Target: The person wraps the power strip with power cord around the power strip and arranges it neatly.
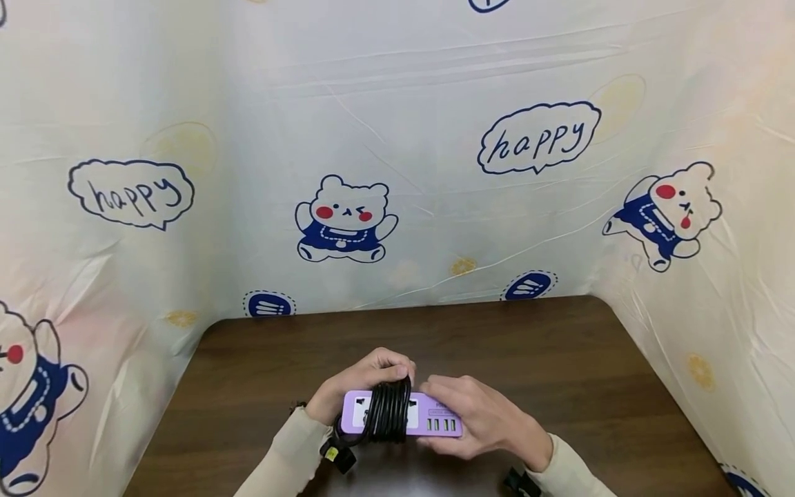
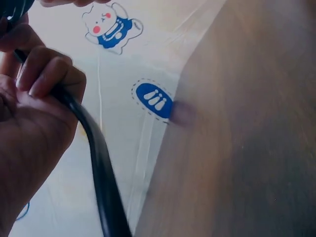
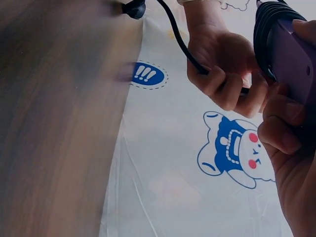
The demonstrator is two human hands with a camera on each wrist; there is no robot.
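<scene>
A purple power strip (image 1: 442,408) with white sockets and several USB ports is held above the table, its black cord (image 1: 390,413) wound in several turns around the middle. My right hand (image 1: 481,417) grips the strip's right end, thumb on one long side and fingers on the other. Behind the coil, my left hand (image 1: 366,376) pinches the cord near the strip's upper edge. In the right wrist view, the left fingers (image 3: 229,94) curl round a loose length of cord. The black plug (image 1: 338,455) hangs below the strip's left end.
A dark brown wooden table (image 1: 261,386) lies under the hands. White curtains (image 1: 422,228) printed with bears and the word "happy" stand along its back and sides.
</scene>
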